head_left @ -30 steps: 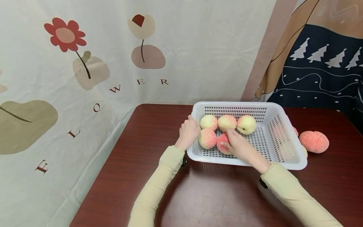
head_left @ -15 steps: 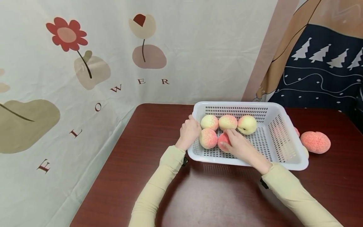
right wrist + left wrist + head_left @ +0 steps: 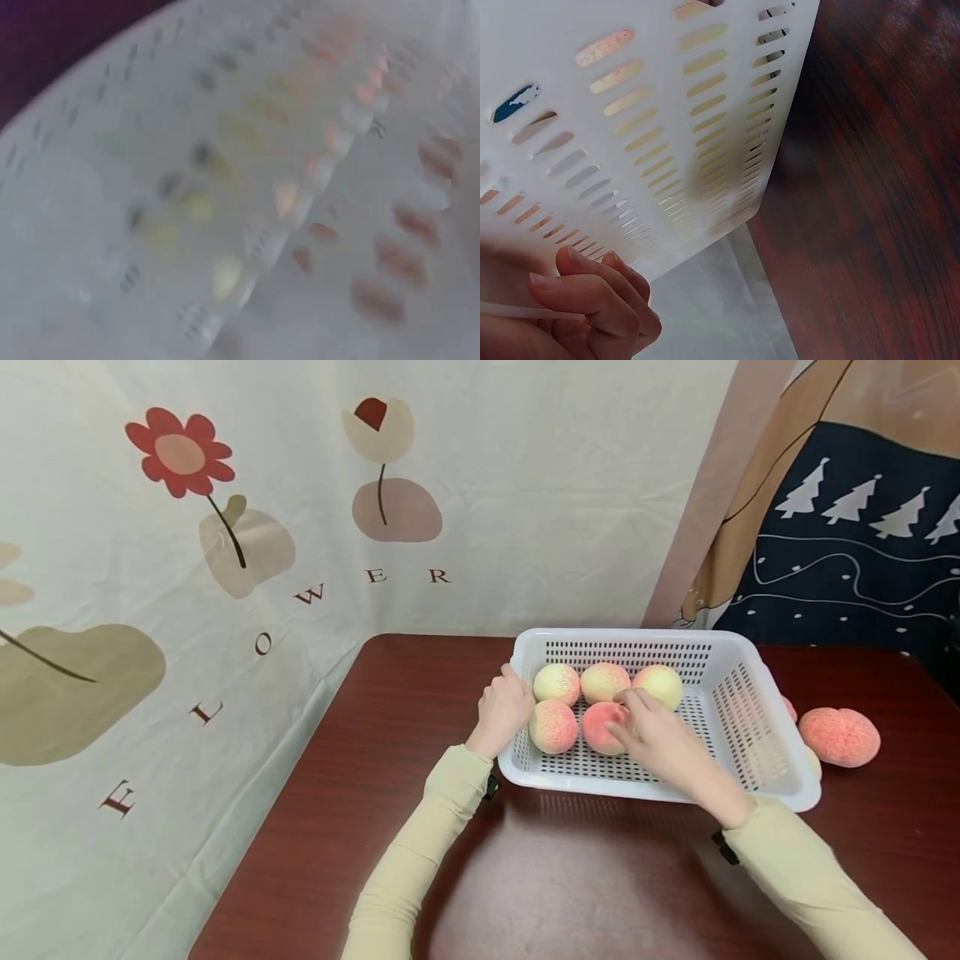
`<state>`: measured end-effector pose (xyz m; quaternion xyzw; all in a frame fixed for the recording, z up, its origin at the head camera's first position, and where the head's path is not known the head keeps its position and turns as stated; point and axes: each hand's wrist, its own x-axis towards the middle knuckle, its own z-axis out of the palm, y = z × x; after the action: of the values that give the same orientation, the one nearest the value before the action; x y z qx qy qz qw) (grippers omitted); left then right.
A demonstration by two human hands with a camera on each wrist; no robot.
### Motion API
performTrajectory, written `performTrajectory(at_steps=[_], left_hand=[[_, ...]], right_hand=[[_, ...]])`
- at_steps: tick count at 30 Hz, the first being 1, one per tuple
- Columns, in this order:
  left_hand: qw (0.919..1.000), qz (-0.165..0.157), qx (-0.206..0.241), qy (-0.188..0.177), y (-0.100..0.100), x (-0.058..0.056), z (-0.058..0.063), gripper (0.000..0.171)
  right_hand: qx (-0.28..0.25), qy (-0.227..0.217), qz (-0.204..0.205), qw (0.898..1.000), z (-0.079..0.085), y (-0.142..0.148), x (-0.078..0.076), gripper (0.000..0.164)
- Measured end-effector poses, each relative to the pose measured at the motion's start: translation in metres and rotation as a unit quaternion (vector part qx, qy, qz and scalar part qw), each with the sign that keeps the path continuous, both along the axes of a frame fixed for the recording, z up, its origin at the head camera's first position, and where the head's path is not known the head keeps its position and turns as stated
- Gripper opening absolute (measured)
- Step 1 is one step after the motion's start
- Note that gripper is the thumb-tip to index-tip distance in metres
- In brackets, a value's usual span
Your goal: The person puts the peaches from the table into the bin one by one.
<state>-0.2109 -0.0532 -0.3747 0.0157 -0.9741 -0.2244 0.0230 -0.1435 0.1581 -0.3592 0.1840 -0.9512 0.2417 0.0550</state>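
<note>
A white slotted plastic basket (image 3: 660, 790) stands on the table with several peaches inside. My left hand (image 3: 504, 703) grips its left rim; in the left wrist view the fingers (image 3: 604, 300) curl about that rim. In the front row, a red peach (image 3: 602, 727) sits right of a pale pink peach (image 3: 553, 727). My right hand (image 3: 667, 743) hovers just right of the red peach, its fingers loosely bent and holding nothing that shows. Behind are a pale yellow peach (image 3: 557, 683), a yellow-pink peach (image 3: 604, 682) and another yellow peach (image 3: 662, 685). Blur hides detail in the right wrist view.
A large coral-red peach (image 3: 839, 737) lies on the dark wood table (image 3: 585, 877) right of the basket. Partly hidden behind the basket's right wall are more fruits, one yellowish (image 3: 813, 762). A printed cloth (image 3: 555, 493) hangs along the table's back and left.
My right hand has let go of the red peach and drawn back to the right, leaving it in the front row. The left hand keeps its grip on the rim.
</note>
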Motion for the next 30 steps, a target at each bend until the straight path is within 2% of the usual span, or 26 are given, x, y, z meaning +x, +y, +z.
performTrajectory(at_steps=[6,9,13,16,19,22,26,30], left_hand=[[1.0,0.001,-0.003,0.003,0.0,0.001,0.001,0.027],[1.0,0.003,-0.003,0.003,0.001,0.001,0.0,0.027],[1.0,0.005,-0.004,0.001,0.001,0.001,0.0,0.026],[1.0,0.005,-0.004,0.0,0.001,0.0,0.0,0.027],[1.0,0.005,-0.001,0.002,0.001,0.0,0.0,0.027],[1.0,0.004,0.0,0.006,0.001,0.001,0.001,0.026],[1.0,0.006,-0.001,0.006,0.0,0.002,0.001,0.027],[1.0,0.007,0.001,0.006,0.0,0.002,0.0,0.027]], right_hand=[[-0.01,0.013,-0.038,0.999,0.025,0.039,0.006,0.041],[-0.017,0.019,-0.065,0.998,0.033,0.064,0.006,0.044],[-0.025,0.032,-0.123,0.992,0.037,0.099,0.002,0.045],[-0.028,0.028,-0.183,0.982,0.036,0.125,-0.001,0.048],[-0.019,-0.001,-0.242,0.97,0.03,0.149,-0.004,0.054],[-0.01,-0.046,-0.279,0.959,0.019,0.169,-0.007,0.061],[0.002,-0.098,-0.299,0.949,0.0,0.189,-0.009,0.069],[0.011,-0.117,-0.313,0.943,-0.022,0.204,-0.008,0.076]])
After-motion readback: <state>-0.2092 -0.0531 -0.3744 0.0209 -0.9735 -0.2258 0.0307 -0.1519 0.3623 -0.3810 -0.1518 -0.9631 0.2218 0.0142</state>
